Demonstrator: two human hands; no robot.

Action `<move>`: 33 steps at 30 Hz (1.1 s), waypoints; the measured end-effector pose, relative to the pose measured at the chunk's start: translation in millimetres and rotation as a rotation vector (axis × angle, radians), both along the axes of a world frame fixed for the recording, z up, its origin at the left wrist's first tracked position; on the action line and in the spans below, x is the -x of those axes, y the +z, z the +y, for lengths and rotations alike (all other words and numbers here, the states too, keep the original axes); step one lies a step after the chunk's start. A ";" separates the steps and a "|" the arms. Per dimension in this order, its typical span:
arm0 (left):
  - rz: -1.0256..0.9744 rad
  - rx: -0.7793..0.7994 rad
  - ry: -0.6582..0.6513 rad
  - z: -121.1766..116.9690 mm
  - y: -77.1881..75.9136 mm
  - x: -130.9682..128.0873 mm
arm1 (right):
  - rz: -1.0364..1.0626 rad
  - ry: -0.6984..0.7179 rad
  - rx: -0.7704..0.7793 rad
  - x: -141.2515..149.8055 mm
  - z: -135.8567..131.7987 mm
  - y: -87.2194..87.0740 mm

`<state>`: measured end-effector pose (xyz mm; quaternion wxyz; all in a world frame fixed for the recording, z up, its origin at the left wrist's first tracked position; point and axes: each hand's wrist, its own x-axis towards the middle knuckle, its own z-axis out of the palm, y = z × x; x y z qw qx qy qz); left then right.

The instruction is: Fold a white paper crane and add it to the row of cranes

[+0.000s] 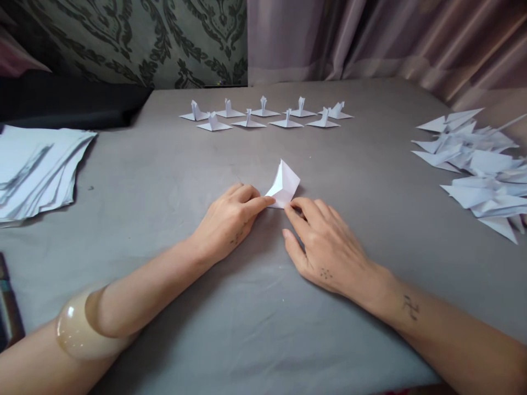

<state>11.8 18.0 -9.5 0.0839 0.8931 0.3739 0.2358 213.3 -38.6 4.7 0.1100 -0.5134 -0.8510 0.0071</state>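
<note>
A small piece of white paper (285, 184), folded with creases and a raised flap, sits on the cloth in front of me. My left hand (230, 219) is closed on its lower left side, the thumb lying on top along the near edge. The other fingers of that hand are partly hidden behind the thumb. At the paper's lower right corner, the index fingertip of my right hand (329, 241) touches it. The right thumb stands apart from the index finger, with nothing between them.
Two rows of folded white paper figures (287, 119) stand at the back of the grey cloth (197, 340). On the right lies a heap of folded paper pieces (489, 164). A stack of white sheets (41, 170) is at left, with a black cloth (69, 101) behind it.
</note>
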 end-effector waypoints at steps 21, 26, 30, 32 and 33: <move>0.038 0.066 0.000 2.9 0.7 1.5 | 0.033 0.023 -0.029 4.4 1.1 -1.0; 0.017 0.114 -0.010 5.6 0.6 2.3 | 0.011 0.044 -0.018 5.9 2.9 -0.6; 0.005 0.131 -0.027 7.6 -0.1 3.9 | -0.027 0.065 -0.007 6.2 5.1 0.3; -0.008 0.134 -0.039 8.8 -0.8 5.1 | -0.048 0.073 -0.009 6.5 6.2 0.9; -0.022 0.138 -0.047 9.5 -1.2 5.7 | -0.058 0.076 -0.009 6.7 6.8 1.4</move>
